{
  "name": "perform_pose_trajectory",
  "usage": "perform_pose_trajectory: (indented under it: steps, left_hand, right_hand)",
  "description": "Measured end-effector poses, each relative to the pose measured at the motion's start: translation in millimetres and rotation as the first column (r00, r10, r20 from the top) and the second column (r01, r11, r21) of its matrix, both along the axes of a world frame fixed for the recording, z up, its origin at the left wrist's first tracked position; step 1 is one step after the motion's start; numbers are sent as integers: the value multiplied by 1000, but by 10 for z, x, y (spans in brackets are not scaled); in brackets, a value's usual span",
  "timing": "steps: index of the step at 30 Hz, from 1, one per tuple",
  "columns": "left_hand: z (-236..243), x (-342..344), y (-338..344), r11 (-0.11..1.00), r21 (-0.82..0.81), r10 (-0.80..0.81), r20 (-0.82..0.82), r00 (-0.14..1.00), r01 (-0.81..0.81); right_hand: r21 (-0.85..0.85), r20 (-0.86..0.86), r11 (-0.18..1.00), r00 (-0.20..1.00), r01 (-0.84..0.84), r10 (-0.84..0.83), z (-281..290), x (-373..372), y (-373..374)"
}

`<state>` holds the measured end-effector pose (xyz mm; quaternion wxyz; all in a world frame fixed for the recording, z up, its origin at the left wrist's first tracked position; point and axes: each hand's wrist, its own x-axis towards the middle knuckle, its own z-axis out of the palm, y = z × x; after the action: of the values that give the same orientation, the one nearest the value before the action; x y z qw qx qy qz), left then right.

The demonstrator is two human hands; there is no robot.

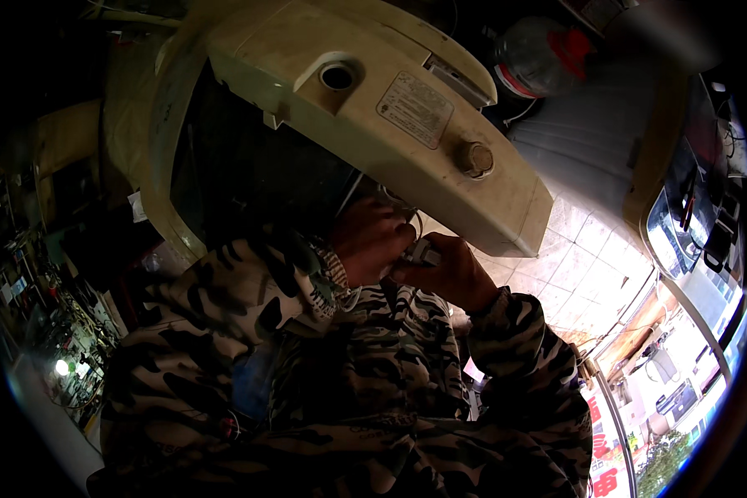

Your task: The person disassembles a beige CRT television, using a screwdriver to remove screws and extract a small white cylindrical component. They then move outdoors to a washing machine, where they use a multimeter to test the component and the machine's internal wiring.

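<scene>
1. Your right hand (450, 272), fingers nearly closed, pinches a small pale-grey piece (426, 254) between your two hands.
2. Your left hand (368, 241) curls close beside it; whether it grips anything, I cannot tell.
3. The piece sits near the long beige plastic panel (349, 120).

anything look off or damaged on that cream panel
The cream panel looks grimy, and a round hole toward its left end gapes open, whereas the right end carries a knob. A part may be missing, though it could be an inlet.
</scene>
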<state>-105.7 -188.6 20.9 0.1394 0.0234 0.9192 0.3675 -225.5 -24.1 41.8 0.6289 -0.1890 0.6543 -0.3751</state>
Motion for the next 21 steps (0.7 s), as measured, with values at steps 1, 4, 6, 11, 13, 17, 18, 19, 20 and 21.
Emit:
perform_pose_trajectory:
  steps: [1, 4, 6, 11, 13, 17, 18, 19, 20, 21]
  left_hand:
    - [-9, 7, 18, 999, -31, -11, -2, 1000, 10]
    - [-42, 34, 53, 994, -100, -47, 25, 999, 49]
    - [-34, 51, 58, 990, -110, -80, 93, 992, 90]
    - [-69, 37, 96, 986, -150, -72, 14, 997, 74]
    - [-58, 21, 82, 990, -120, -70, 1, 998, 69]
    - [-143, -50, 29, 994, -21, -107, -14, 994, 107]
    - [-104, -129, 13, 991, -8, -135, 5, 991, 135]
    - [-57, -59, 30, 993, -36, -110, 9, 994, 110]
    - [-18, 9, 50, 994, -61, -86, 12, 996, 87]
    - [23, 76, 74, 994, -86, -63, 17, 998, 64]
  right_hand:
    - [-8, -29, 1000, 1000, -3, 3, -41, 26, 36]
    - [-33, -26, 999, 1000, -17, 16, -54, 93, 48]
    - [-49, -57, 998, 998, -40, 37, 0, 130, 40]
    - [-34, -356, 987, 925, -154, 132, 21, 237, 154]
    - [-48, -547, 965, 815, -259, 192, 46, 275, 171]
    - [-91, -950, 903, 308, -420, 48, -29, 394, 244]
    - [-84, -958, 910, 285, -407, 38, 2, 389, 266]
    - [-99, -969, 889, 248, -447, 17, 15, 411, 282]
    - [-111, -977, 867, 212, -485, -7, 21, 422, 291]
    - [-169, -959, 856, 280, -489, -29, 4, 414, 281]
